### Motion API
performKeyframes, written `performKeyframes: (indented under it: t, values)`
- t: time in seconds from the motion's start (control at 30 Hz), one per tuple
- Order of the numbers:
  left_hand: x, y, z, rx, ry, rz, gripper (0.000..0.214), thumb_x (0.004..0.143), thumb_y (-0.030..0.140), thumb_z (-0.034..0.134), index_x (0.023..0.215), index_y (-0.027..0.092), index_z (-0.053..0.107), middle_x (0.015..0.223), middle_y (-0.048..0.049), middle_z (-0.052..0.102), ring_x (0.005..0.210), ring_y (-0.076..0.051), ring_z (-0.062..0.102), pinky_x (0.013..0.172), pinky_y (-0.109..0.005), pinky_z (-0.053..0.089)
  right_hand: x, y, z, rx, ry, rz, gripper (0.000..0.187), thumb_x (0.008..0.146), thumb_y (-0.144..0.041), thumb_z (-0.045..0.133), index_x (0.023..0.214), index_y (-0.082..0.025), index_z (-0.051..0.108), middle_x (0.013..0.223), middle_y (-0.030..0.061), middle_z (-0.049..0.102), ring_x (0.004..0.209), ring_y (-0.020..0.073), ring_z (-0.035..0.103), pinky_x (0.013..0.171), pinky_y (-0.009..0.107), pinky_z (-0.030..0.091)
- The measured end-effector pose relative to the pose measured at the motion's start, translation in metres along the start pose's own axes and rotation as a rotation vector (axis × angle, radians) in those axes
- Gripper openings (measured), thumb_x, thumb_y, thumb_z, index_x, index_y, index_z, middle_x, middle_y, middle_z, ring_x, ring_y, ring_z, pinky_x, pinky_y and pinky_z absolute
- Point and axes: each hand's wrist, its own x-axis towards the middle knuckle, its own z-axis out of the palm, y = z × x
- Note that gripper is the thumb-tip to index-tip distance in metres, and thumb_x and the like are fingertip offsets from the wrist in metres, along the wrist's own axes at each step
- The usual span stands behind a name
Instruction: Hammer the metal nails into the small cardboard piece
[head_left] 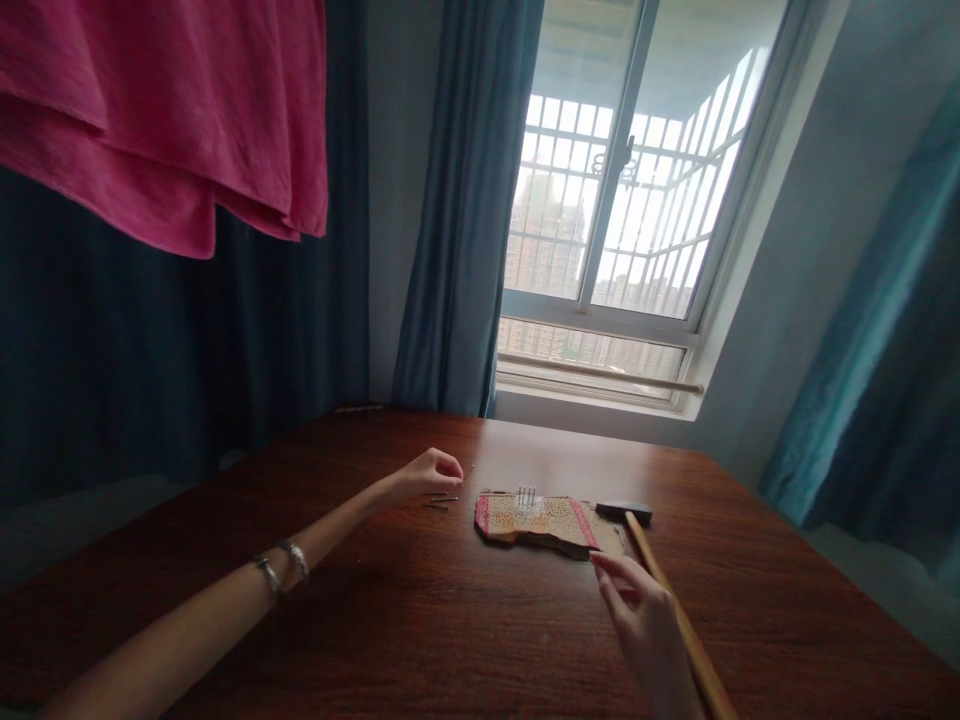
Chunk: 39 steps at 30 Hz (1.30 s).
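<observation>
My left hand [429, 472] is closed in a pinch above the table; what its fingertips hold, if anything, is too small to make out. Below it lie several loose nails [439, 503]. To the right rests a flat, patterned board [501, 515] with pink bands and ragged edges. Several nails [526, 495] stand upright in a row on it, around a pale patch. The fingers of my right hand [637, 600] are closed at the board's near right corner. Just right of that hand lies a hammer [637, 535], its dark head behind the board and its wooden handle running towards me.
All of this sits on a dark brown wooden table [375, 610]. A barred window [600, 200] and blue curtains [465, 200] stand behind. Pink cloth [225, 120] hangs at the upper left. More brown board [611, 535] shows between the patterned part and the hammer.
</observation>
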Motion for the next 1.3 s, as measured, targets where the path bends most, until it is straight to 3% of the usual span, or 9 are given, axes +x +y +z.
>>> performKeyframes:
  t: [0.17,0.3,0.43,0.57,0.7,0.87,1.03,1.17,1.3]
  values:
    - [0.007,0.036,0.059,-0.239,-0.022,0.074,0.034,0.063,0.041,0.062,0.075,0.009,0.064,0.065,-0.0037,0.062,0.057,-0.012,0.053,0.052,-0.021,0.04,0.033,-0.036,0.034,0.2,-0.083,-0.037,0.034,0.078,-0.044,0.049,0.091,-0.017,0.068,0.089,0.0098,0.068,0.079,0.022,0.062,0.06,0.028,0.05]
    - [0.003,0.055,0.085,-0.272,-0.021,0.088,0.037,0.065,0.044,0.061,0.078,0.01,0.065,0.064,-0.0032,0.062,0.056,-0.012,0.053,0.049,-0.021,0.04,0.053,-0.039,0.052,0.244,-0.138,-0.08,0.034,0.077,-0.044,0.052,0.087,-0.016,0.068,0.084,0.0086,0.068,0.072,0.02,0.061,0.057,0.027,0.049]
    - [0.005,0.065,0.093,-0.248,-0.026,0.154,0.033,0.066,0.041,0.061,0.076,0.01,0.066,0.068,-0.0038,0.064,0.062,-0.013,0.056,0.053,-0.02,0.04,0.064,-0.032,0.063,0.234,-0.164,-0.096,0.033,0.076,-0.043,0.053,0.08,-0.015,0.069,0.072,0.0065,0.068,0.066,0.0178,0.06,0.055,0.024,0.047]
    - [0.013,0.067,0.096,-0.267,-0.026,0.2,0.029,0.067,0.037,0.062,0.076,0.01,0.065,0.073,-0.0059,0.065,0.069,-0.015,0.058,0.059,-0.021,0.043,0.072,-0.021,0.068,0.232,-0.166,-0.025,0.038,0.073,-0.048,0.054,0.077,-0.012,0.068,0.064,0.0059,0.065,0.054,0.0155,0.057,0.039,0.02,0.041]
    - [0.023,0.066,0.099,-0.265,-0.017,0.25,0.028,0.068,0.035,0.061,0.076,0.009,0.065,0.074,-0.007,0.065,0.068,-0.015,0.058,0.06,-0.021,0.043,0.087,-0.006,0.072,0.287,-0.221,-0.006,0.04,0.071,-0.048,0.055,0.081,-0.011,0.067,0.065,0.0063,0.065,0.057,0.0162,0.059,0.036,0.019,0.041]
    - [0.044,0.057,0.1,-0.192,0.134,0.289,0.027,0.07,0.037,0.058,0.077,0.012,0.065,0.07,-0.0033,0.064,0.062,-0.012,0.055,0.056,-0.021,0.042,0.12,0.025,0.075,0.244,-0.232,0.016,0.036,0.069,-0.044,0.055,0.081,-0.011,0.065,0.066,0.0064,0.065,0.059,0.017,0.06,0.038,0.02,0.044]
    - [0.08,0.034,0.106,-0.44,0.335,0.164,0.031,0.072,0.04,0.052,0.078,0.012,0.062,0.07,-0.0044,0.062,0.065,-0.014,0.056,0.056,-0.024,0.043,0.143,0.055,0.089,0.127,-0.207,-0.042,0.03,0.07,-0.038,0.053,0.078,-0.013,0.067,0.07,0.0071,0.067,0.061,0.0173,0.06,0.047,0.024,0.046]
    - [0.099,0.016,0.118,-0.639,0.339,0.03,0.034,0.073,0.04,0.048,0.08,0.01,0.062,0.073,-0.0074,0.062,0.069,-0.016,0.058,0.058,-0.026,0.045,0.145,0.068,0.101,0.09,-0.225,-0.081,0.024,0.071,-0.034,0.053,0.074,-0.014,0.067,0.072,0.0063,0.068,0.066,0.0169,0.06,0.062,0.027,0.048]
    - [0.102,0.011,0.127,-0.649,0.298,0.005,0.037,0.072,0.043,0.048,0.083,0.01,0.063,0.074,-0.0085,0.063,0.07,-0.017,0.059,0.062,-0.028,0.045,0.142,0.077,0.106,0.056,-0.235,-0.1,0.026,0.073,-0.034,0.051,0.076,-0.015,0.068,0.076,0.0069,0.068,0.07,0.0173,0.061,0.067,0.028,0.047]
